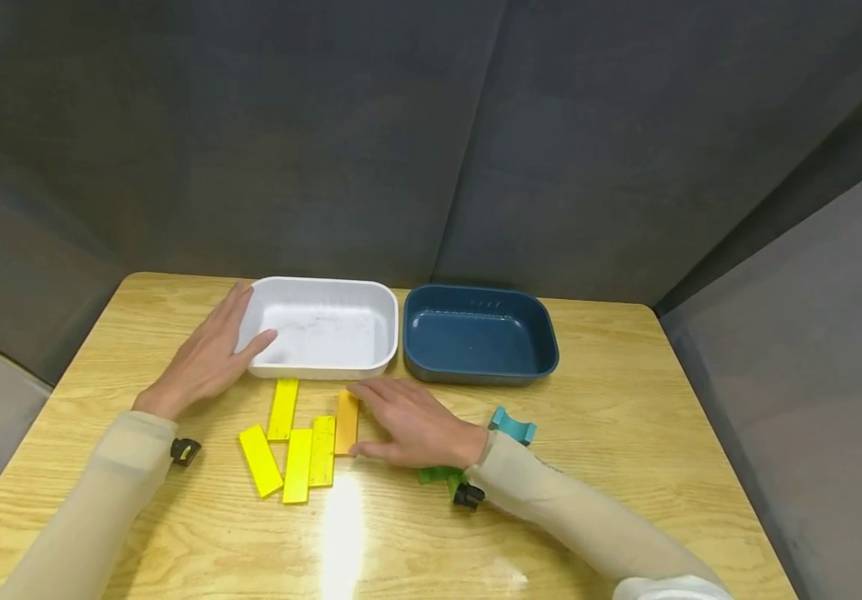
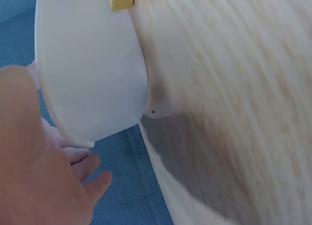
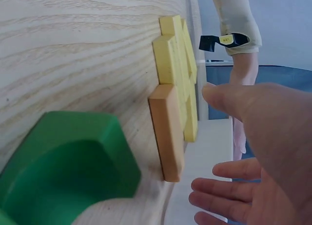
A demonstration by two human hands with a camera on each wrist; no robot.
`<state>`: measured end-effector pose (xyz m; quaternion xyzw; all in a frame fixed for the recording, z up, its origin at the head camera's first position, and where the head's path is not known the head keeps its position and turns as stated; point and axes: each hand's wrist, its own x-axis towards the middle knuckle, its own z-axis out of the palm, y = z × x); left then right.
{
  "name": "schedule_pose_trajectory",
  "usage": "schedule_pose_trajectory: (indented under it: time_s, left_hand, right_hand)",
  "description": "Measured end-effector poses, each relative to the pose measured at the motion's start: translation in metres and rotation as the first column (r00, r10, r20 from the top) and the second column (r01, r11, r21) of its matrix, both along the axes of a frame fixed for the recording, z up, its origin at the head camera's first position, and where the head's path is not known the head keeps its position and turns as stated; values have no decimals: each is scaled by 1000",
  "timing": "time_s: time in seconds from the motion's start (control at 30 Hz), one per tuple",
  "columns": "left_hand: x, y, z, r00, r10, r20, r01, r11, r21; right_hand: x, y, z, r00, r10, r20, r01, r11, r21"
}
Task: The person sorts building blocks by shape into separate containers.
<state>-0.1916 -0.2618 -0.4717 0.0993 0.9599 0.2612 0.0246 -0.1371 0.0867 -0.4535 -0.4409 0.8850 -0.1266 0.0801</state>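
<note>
- White tray (image 1: 326, 346), at left hand (image 1: 206, 350), thumb over rim, fingers extended outside
- Four yellow planks (image 1: 297, 467), between both hands
- Orange plank (image 1: 345, 427), just left of right hand (image 1: 416, 425), with fingers straight, unclosed
- Green arched block (image 3: 114, 159), by right wrist
- Navy tray (image 1: 479, 342), beyond right hand

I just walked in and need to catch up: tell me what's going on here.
A person's right grip hovers, fingers extended, by an orange block without holding it. Four yellow blocks lie to its left. The left grip is at the left end of a white bin, beside a dark blue bin. A green block and a teal block lie to the right. All these blocks are outside the bins.
</note>
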Motion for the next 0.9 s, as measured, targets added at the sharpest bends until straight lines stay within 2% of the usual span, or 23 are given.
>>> schedule_pose_trajectory:
  time_s: [0.23,0.63,0.9]
  left_hand:
    - [1,-1,-6,999,7,42,-7,1000,-11]
    - [4,-1,-11,998,6,56,-6,1000,-3]
    - [4,0,-11,998,3,68,-3,1000,-11]
  right_hand:
    - [2,-5,-8,998,-30,46,29,999,22]
    - [-2,-18,-21,996,-54,73,50,997,63]
    - [-4,-21,-24,996,-48,68,45,998,44]
